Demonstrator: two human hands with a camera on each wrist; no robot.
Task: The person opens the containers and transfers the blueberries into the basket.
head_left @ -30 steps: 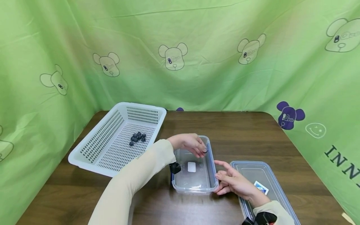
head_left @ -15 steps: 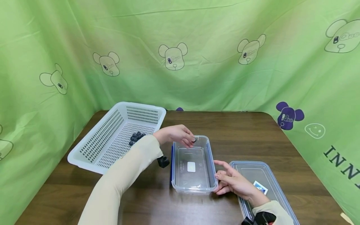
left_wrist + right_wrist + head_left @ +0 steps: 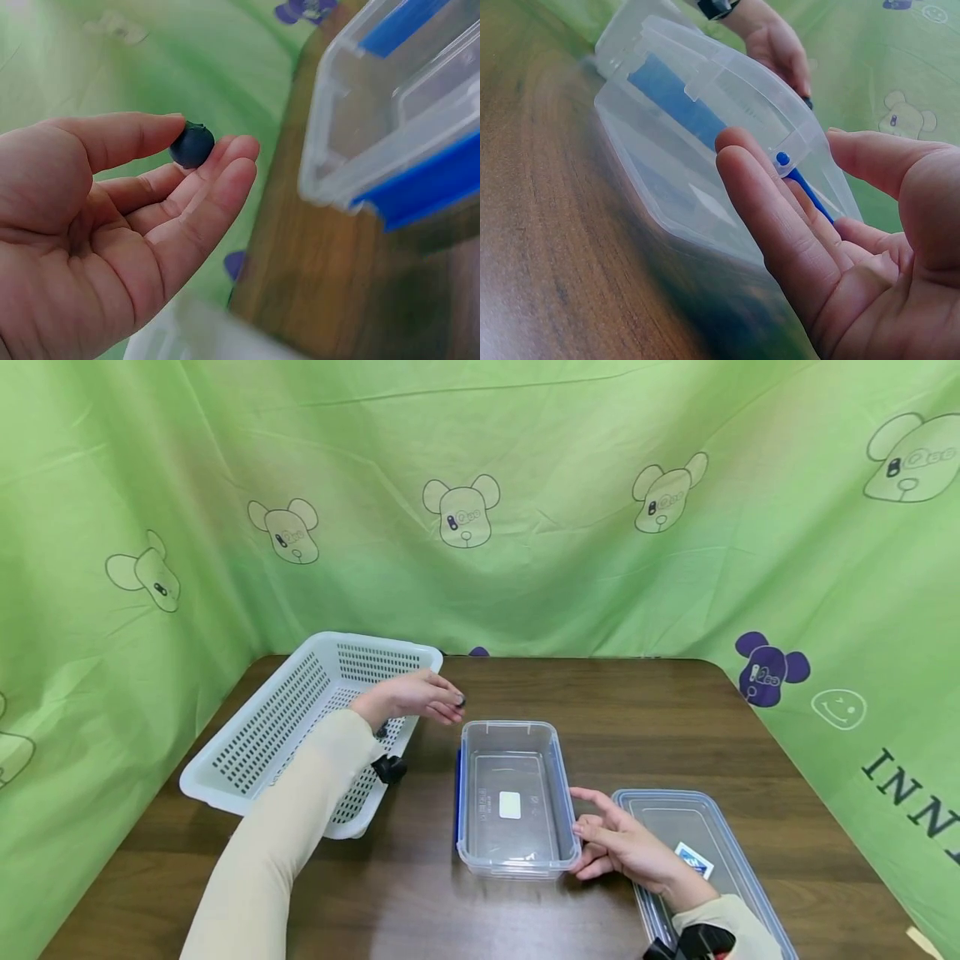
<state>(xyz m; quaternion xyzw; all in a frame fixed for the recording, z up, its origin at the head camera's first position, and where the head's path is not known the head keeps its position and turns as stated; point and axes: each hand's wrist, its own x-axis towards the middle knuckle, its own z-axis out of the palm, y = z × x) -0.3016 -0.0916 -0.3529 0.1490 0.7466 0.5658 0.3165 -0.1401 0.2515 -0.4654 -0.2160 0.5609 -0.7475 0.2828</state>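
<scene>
My left hand (image 3: 411, 695) pinches a dark blueberry (image 3: 192, 146) between thumb and fingers. It is raised by the right rim of a white slotted basket (image 3: 270, 735), left of a clear rectangular food container (image 3: 517, 843) with blue side clips. Inside the basket, a blueberry (image 3: 382, 732) shows beside my wrist; my arm hides most of the basket floor. No berries are visible in the container. My right hand (image 3: 626, 843) rests its fingertips against the container's right side, with the fingers loosely extended.
A clear lid (image 3: 675, 810) with a blue-edged seal and a small sticker lies to the right, partly under my right forearm. The brown wooden table (image 3: 405, 893) ends at a green printed cloth (image 3: 555, 593) behind and at the sides.
My left hand has moved left and back from above the container toward the basket, still pinching the blueberry. The forearm now covers most of the basket's berries. My right hand and the container stay put.
</scene>
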